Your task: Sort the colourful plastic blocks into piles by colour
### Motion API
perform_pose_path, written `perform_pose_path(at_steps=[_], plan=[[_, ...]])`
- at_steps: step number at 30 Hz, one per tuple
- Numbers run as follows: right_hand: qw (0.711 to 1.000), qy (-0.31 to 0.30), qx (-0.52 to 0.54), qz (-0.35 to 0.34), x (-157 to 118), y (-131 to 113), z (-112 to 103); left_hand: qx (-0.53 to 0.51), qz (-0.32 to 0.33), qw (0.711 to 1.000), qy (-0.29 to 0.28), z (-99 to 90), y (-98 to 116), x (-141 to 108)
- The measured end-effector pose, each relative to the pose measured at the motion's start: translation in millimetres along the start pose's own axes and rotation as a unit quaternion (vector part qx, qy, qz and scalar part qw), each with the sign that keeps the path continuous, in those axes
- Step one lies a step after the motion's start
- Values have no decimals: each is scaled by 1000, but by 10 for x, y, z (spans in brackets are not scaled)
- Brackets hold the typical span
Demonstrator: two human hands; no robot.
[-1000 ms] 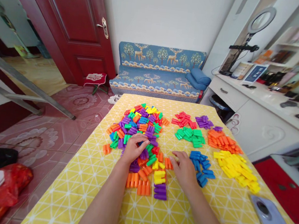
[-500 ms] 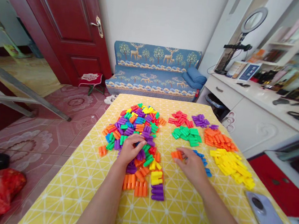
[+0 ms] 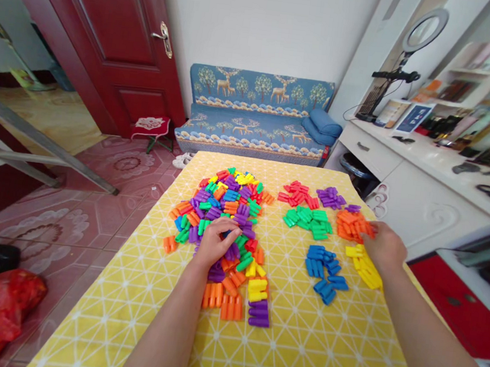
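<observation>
My left hand (image 3: 216, 243) rests over the near part of a mixed heap of coloured plastic pieces (image 3: 206, 207); its fingers are bent together, and what they hold, if anything, is hidden. My right hand (image 3: 382, 248) is at the orange pile (image 3: 351, 225), fingertips at the pile's right end; whether a piece is between them is unclear. Below that hand lies the yellow pile (image 3: 364, 266), partly covered by it. Separate piles of red (image 3: 298, 195), purple (image 3: 331, 197), green (image 3: 309, 221) and blue pieces (image 3: 326, 271) lie on the yellow tablecloth (image 3: 296, 344).
Beyond the table stands a blue patterned sofa (image 3: 258, 113). To the right is a white dresser (image 3: 421, 199) with a ring light (image 3: 425, 30). A red stool (image 3: 151, 127) is by the red door (image 3: 125, 32). Red and black bags lie at lower left.
My right hand has moved from beside the blue pile, where it had an orange piece, rightward and away to the orange pile. The blue pieces are now uncovered. My left hand has barely moved.
</observation>
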State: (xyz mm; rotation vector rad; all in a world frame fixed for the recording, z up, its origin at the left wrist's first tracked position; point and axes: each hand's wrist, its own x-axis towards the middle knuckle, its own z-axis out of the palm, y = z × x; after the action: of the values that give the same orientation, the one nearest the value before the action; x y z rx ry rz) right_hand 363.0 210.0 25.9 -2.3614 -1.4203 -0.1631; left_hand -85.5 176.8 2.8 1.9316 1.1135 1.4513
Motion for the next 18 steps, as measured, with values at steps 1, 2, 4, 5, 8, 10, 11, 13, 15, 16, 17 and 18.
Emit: perform_pose_path(at_steps=[1,2,4,5,8,10,11,13,15,16,17,18], plan=[[1000,-5,-8,-3,-7,1,7,0,0,1000,-1,-2,8,1],[1000,-7,-17,-5,-13,2,9,0,-1,1000,-3,-5,16,2],[999,2,-31,-9,-32,-9,-3,0,-2,1000,-4,-7,26,3],[999,15,-30,-14,-54,-30,-18,-1,-2,1000,-3,-6,28,2],[994,87,40,-57,-233,-198,-91,-3,-3,1000,4,-5,28,0],[979,99,148,-96,-480,-405,-158,-4,-3,1000,4,-4,26,-1],[968,71,209,-117,-642,-526,-195,-2,-3,1000,3,-5,24,-2],[936,-74,305,-159,-1023,-777,-269,1,-4,1000,1,-5,21,-2],[887,-252,322,-213,-1426,-1001,-331,1,-3,1000,1,-4,18,-3],[866,-317,306,-238,-1615,-1097,-351,1,-1,1000,2,-3,18,-4],[853,-356,285,-256,-1785,-1180,-361,0,-1,1000,3,-2,19,-4],[848,-372,267,-267,-1931,-1254,-359,-1,-1,1000,4,-1,21,-5]])
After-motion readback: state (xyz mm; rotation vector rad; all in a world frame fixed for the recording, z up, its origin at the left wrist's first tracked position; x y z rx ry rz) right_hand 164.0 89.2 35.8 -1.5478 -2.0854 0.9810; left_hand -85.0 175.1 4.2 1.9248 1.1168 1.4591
